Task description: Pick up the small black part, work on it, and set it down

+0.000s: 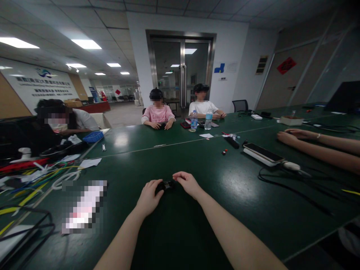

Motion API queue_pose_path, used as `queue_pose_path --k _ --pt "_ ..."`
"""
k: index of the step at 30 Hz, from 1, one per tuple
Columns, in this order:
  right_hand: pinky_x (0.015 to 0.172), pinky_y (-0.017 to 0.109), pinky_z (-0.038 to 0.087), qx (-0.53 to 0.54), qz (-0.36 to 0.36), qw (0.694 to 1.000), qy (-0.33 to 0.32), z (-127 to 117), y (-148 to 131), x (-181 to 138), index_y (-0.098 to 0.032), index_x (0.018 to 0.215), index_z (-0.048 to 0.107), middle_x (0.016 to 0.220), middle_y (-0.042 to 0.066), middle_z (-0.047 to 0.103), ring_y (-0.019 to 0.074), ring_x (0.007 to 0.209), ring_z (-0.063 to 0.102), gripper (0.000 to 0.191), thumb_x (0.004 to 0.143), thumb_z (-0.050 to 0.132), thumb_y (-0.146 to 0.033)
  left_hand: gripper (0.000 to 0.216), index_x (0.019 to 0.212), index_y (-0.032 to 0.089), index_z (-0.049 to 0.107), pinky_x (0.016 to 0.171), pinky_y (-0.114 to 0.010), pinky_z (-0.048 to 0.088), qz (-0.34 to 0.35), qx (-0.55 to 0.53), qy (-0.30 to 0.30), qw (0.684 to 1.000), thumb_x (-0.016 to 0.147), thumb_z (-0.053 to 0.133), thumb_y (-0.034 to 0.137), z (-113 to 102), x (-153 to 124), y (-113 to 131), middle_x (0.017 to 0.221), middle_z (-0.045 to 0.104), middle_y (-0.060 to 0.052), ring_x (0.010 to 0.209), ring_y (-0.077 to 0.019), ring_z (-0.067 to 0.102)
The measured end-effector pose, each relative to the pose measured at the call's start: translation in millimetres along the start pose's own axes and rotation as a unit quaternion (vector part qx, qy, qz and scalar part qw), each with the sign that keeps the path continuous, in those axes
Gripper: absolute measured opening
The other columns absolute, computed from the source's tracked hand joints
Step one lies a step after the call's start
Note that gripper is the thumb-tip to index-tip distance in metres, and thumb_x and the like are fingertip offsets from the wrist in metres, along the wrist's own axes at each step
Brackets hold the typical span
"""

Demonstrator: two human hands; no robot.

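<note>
On the green table in front of me lies a small black object with a lighter, metallic-looking patch on top; its exact kind is too small to tell. My left hand wraps round its left end, thumb at the near side and fingers over the far side. At the right end is my right hand, its thumb and fingertips drawn together in a pinch close to the object. Whatever those fingertips hold, if anything, cannot be made out.
Left are a blurred-out screen-like item, tangled cables and a blue basket. To the right, a phone rests on a white block with a cable; another person's arms reach in. Bottles and seated people are across the table.
</note>
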State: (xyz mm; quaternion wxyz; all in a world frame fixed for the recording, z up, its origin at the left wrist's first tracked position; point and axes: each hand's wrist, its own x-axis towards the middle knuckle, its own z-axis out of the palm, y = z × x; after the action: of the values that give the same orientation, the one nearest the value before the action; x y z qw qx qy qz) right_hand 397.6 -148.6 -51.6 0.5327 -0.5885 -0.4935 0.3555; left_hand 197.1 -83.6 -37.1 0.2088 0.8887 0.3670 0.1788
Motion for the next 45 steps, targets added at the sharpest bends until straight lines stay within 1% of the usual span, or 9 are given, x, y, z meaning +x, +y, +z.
queue_pose_path --k 8,13,16,19,23,33,36,40,45 --pt "0.085 0.030 0.042 -0.004 0.010 1.000 -0.001 0 -9 -5 -0.021 0.098 0.061 0.100 0.002 0.063 0.0144 0.095 0.057 0.023 0.080 0.046 -0.026 0.043 0.122 0.024 0.046 0.096 -0.039 0.034 -0.002 -0.007 0.001 1.000 0.080 0.045 0.033 0 0 -1 0.125 0.048 -0.005 0.115 -0.0221 0.042" --pt "0.084 0.031 0.042 -0.010 0.022 1.000 0.000 -1 -13 -7 -0.022 0.098 0.061 0.101 0.001 0.063 0.0147 0.095 0.057 0.023 0.080 0.047 -0.025 0.044 0.123 0.024 0.045 0.097 -0.040 0.034 -0.013 -0.011 -0.005 1.000 0.080 0.045 0.031 -2 -1 3 0.126 0.047 -0.005 0.116 -0.0231 0.042" --pt "0.084 0.031 0.042 -0.012 0.024 1.000 0.000 -1 -12 -6 -0.022 0.098 0.061 0.101 0.002 0.063 0.0147 0.094 0.057 0.024 0.080 0.047 -0.025 0.045 0.124 0.024 0.044 0.098 -0.040 0.033 -0.013 -0.012 -0.002 1.000 0.079 0.046 0.030 -2 -1 3 0.127 0.047 -0.005 0.117 -0.0230 0.041" --pt "0.084 0.031 0.042 -0.007 0.011 1.000 0.001 0 -9 -4 -0.022 0.097 0.062 0.099 0.002 0.064 0.0146 0.093 0.058 0.023 0.079 0.047 -0.024 0.045 0.123 0.025 0.044 0.098 -0.039 0.033 -0.014 -0.010 0.001 1.000 0.079 0.048 0.031 -2 0 4 0.126 0.047 -0.004 0.116 -0.0225 0.043" --pt "0.085 0.031 0.042 0.004 -0.010 1.000 0.003 1 -7 -3 -0.020 0.095 0.062 0.095 0.002 0.064 0.0148 0.092 0.058 0.023 0.078 0.047 -0.024 0.043 0.121 0.022 0.047 0.098 -0.039 0.033 0.001 -0.008 0.006 1.000 0.079 0.047 0.031 -2 0 3 0.124 0.049 -0.005 0.114 -0.0225 0.044" --pt "0.084 0.031 0.042 -0.003 0.000 1.000 -0.002 0 -8 -4 -0.021 0.097 0.062 0.098 0.002 0.064 0.0147 0.093 0.058 0.024 0.079 0.046 -0.026 0.045 0.123 0.023 0.045 0.097 -0.038 0.034 0.001 -0.012 0.002 1.000 0.080 0.046 0.035 -4 -2 5 0.124 0.049 -0.006 0.115 -0.0224 0.044" --pt "0.085 0.032 0.042 0.000 0.003 1.000 -0.001 0 -7 -3 -0.021 0.097 0.062 0.098 0.002 0.064 0.0149 0.093 0.058 0.024 0.079 0.047 -0.027 0.047 0.125 0.022 0.043 0.098 -0.039 0.033 -0.007 -0.011 -0.002 1.000 0.080 0.046 0.034 -4 -2 6 0.126 0.047 -0.006 0.116 -0.0226 0.043" --pt "0.085 0.032 0.042 -0.003 0.006 1.000 -0.004 0 -8 -4 -0.021 0.097 0.062 0.099 0.002 0.063 0.0150 0.094 0.057 0.024 0.079 0.047 -0.027 0.045 0.123 0.025 0.045 0.097 -0.040 0.034 -0.025 -0.015 -0.010 1.000 0.079 0.047 0.033 -3 -1 6 0.127 0.046 -0.005 0.117 -0.0231 0.042" --pt "0.085 0.032 0.042 -0.009 0.008 1.000 0.000 -1 -10 -5 -0.022 0.097 0.062 0.099 0.002 0.064 0.0150 0.093 0.058 0.024 0.079 0.047 -0.027 0.044 0.123 0.026 0.045 0.097 -0.039 0.035 -0.019 -0.019 -0.007 1.000 0.079 0.048 0.033 -2 -1 3 0.127 0.046 -0.004 0.117 -0.0225 0.042"
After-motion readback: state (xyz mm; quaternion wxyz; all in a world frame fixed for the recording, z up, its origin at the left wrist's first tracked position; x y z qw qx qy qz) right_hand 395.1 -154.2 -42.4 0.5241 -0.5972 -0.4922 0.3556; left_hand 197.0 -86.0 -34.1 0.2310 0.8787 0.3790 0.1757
